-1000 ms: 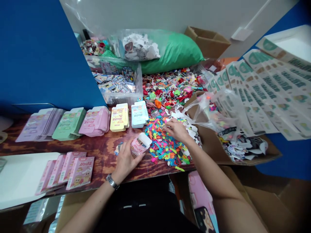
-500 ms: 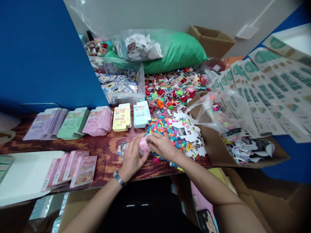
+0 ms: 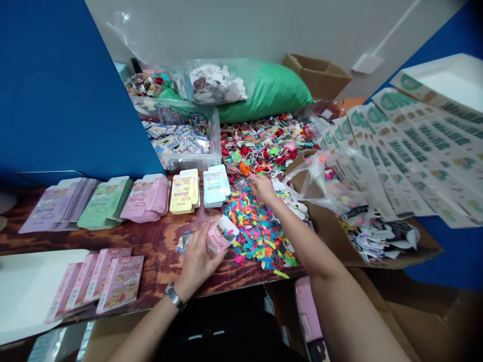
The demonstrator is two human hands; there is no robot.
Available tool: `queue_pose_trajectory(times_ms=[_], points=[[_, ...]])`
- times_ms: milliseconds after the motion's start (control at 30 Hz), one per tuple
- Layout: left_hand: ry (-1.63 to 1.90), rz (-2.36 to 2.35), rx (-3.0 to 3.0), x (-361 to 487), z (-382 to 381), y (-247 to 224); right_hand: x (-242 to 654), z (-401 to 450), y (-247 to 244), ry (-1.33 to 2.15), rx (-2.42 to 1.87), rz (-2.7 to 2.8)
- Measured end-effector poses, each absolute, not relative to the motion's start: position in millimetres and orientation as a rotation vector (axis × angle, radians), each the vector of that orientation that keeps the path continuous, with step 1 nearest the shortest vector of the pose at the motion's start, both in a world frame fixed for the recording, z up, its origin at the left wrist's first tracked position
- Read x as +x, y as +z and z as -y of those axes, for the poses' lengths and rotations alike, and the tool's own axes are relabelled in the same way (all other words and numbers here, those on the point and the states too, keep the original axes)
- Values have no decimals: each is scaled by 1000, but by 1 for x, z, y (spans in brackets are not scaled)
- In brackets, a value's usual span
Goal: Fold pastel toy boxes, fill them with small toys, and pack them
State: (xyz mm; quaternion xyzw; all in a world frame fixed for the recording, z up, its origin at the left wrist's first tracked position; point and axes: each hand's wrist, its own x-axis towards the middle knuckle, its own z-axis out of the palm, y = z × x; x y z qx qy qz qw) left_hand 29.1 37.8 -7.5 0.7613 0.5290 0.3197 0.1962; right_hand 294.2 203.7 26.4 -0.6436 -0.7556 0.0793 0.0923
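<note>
My left hand [image 3: 198,256] is closed around a small pink box [image 3: 218,240], whose open end faces up and to the right. Small pieces show inside it, too small to name. Flat printed cards [image 3: 182,242] lie on the table beside that hand. My right hand [image 3: 263,188] is at the front edge of the heap of mixed trinkets [image 3: 260,136], fingers bent together; what they pinch, if anything, I cannot make out. Below its forearm spreads a pile of colourful balloons [image 3: 252,226].
Flat box stacks in purple [image 3: 56,203], green [image 3: 103,201], pink [image 3: 145,196], yellow [image 3: 183,191] and blue [image 3: 215,186] line the table. Filled pink boxes [image 3: 121,284] stand at front left near a white tray [image 3: 26,286]. A cardboard box [image 3: 328,226] stands right.
My right hand has left the pink box and moved up and right to the trinkets. The box, still in my left hand, now shows its open end. The view has shifted slightly.
</note>
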Motion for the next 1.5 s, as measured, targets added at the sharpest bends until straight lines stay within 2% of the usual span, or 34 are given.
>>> queue_pose_trajectory(times_ms=[267, 700, 1133, 1300, 1433, 1500], points=[[884, -1476, 2102, 28, -37, -11, 294, -243, -5, 266, -2023, 2338], [906, -1470, 2086, 29, -38, -13, 309, -245, -20, 295, -1695, 2484], [893, -1454, 2071, 33, -42, -5, 308, -262, -9, 466, -1727, 2498], [893, -1460, 2020, 32, -43, -7, 308, -244, 19, 463, -1718, 2416], [907, -1495, 1934, 35, -44, -5, 303, -218, 72, 437, -1631, 2259], [922, -1502, 1874, 38, -45, -3, 293, -200, 99, 543, -1507, 2183]])
